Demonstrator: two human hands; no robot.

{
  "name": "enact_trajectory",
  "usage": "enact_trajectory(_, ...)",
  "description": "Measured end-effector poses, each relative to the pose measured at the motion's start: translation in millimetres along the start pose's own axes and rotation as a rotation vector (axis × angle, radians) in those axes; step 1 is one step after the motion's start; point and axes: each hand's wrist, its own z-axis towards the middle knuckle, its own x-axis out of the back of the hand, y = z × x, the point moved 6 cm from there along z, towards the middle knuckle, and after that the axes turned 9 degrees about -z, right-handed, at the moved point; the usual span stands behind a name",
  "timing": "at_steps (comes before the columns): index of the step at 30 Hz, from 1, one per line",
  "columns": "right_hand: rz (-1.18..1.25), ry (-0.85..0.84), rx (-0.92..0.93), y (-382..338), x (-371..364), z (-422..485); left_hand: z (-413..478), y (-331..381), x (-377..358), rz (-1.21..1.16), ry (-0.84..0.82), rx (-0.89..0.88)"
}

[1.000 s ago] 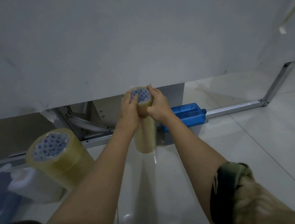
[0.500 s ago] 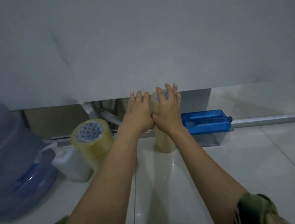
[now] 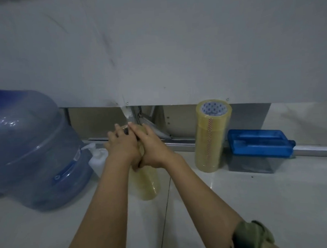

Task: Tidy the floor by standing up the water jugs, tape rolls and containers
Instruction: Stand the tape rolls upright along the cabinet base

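Observation:
A tall stack of clear tape rolls (image 3: 211,135) stands upright by the wall, free of my hands. A second tape stack (image 3: 145,182) stands nearer me, its top hidden under my hands. My left hand (image 3: 121,144) and my right hand (image 3: 150,147) both wrap around its upper end. A large blue water jug (image 3: 30,148) lies on its side at the left. A small white jug (image 3: 97,157) sits between the water jug and my hands, partly hidden.
A blue-lidded clear container (image 3: 257,148) rests on the floor right of the upright tape stack. A grey panel (image 3: 155,49) hangs above, with a metal frame rail (image 3: 313,151) along the floor beneath it. The floor is pale tile.
My hands left the right tape stack, which now stands alone, and moved left onto the second stack. The view shifted left, so the water jug shows more.

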Motion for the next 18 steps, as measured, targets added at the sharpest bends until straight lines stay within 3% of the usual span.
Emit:
enact_trajectory(5,0.101,0.098,0.029,5.0,-0.7,-1.1,0.2,2.3,6.1,-0.045,0.091,-0.126)
enact_trajectory(10,0.125,0.308,-0.023,30.9,27.1,-7.3,8.6,37.1,11.1,-0.112,0.167,-0.287)
enact_trajectory(15,0.119,0.503,-0.166,66.9,66.2,-8.4,37.1,67.7,14.6,-0.379,0.200,-0.373)
enact_trajectory(18,0.007,0.585,-0.234,78.3,80.5,-3.0,49.6,78.8,2.3,-0.498,0.117,-0.380)
